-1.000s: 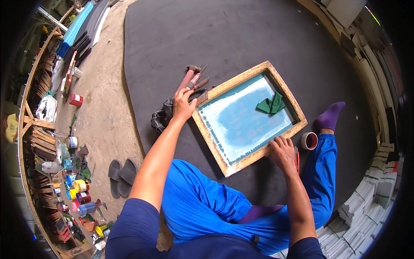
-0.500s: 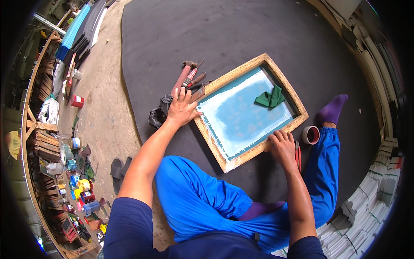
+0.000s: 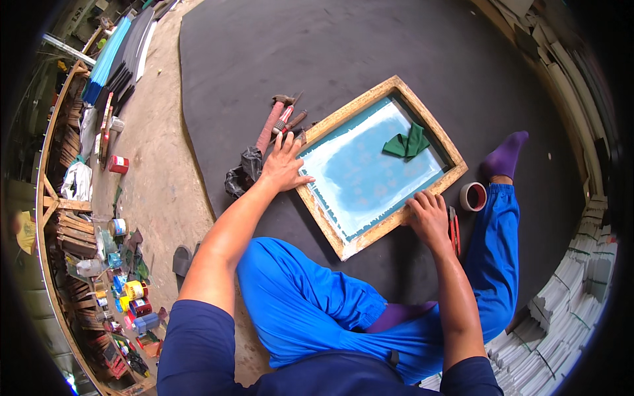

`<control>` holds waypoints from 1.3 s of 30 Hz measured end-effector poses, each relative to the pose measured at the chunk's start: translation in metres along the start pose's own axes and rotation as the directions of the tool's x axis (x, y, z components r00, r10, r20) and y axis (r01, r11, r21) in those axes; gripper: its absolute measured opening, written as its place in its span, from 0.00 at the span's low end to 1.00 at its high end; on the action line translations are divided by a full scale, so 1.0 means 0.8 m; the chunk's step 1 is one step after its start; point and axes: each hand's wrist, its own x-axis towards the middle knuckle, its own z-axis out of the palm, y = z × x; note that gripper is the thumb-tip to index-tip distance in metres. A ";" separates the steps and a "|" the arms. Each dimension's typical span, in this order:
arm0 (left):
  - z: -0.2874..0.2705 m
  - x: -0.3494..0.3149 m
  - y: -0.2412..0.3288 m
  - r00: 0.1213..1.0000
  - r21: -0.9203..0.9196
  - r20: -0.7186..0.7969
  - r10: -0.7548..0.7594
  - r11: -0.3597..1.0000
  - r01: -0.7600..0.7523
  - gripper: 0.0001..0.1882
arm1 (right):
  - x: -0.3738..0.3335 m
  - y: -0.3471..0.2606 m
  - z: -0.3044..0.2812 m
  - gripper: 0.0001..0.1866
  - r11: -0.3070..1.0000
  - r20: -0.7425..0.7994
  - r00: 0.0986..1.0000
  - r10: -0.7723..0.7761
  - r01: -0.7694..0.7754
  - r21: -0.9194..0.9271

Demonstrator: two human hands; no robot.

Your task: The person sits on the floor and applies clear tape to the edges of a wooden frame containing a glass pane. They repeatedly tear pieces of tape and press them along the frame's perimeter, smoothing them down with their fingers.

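Well left of the one wooden frame [image 3: 424, 122], which lies on a black mat [image 3: 297, 53], sits a red tin [image 3: 119, 164], its label unreadable; beside the frame, one black bag [image 3: 243, 174], one hammer [image 3: 269, 124]; the left hand [image 3: 284, 165], palm down, fingers spread, at its left rim; inside, one green cloth [image 3: 408, 142]; the right hand [image 3: 429, 218] bends its fingers over the near rim, grip unclear; right of it, one pair of pliers [image 3: 454, 231]

Wooden frame [image 3: 426, 120] partly covered, shirt [image 3: 323, 377] cut off

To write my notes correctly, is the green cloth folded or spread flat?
Loosely folded: the green cloth lies bunched in overlapping layers inside the wooden frame.
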 end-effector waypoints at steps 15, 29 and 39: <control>-0.023 -0.069 0.209 0.934 -0.415 -0.206 0.291 0.839 -0.353 0.43 | -0.006 -0.003 -0.001 0.32 0.999 -0.028 0.999 0.018 -0.016 0.051; 0.031 -0.096 0.185 0.548 -0.794 0.441 -0.711 -0.024 0.608 0.43 | 0.002 -0.013 -0.013 0.15 0.990 -0.065 0.988 -0.140 0.139 -0.020; 0.060 -0.062 0.108 0.677 -0.871 0.196 -0.710 0.192 0.453 0.36 | -0.025 -0.097 0.002 0.28 1.000 -0.112 0.993 0.024 -0.022 0.015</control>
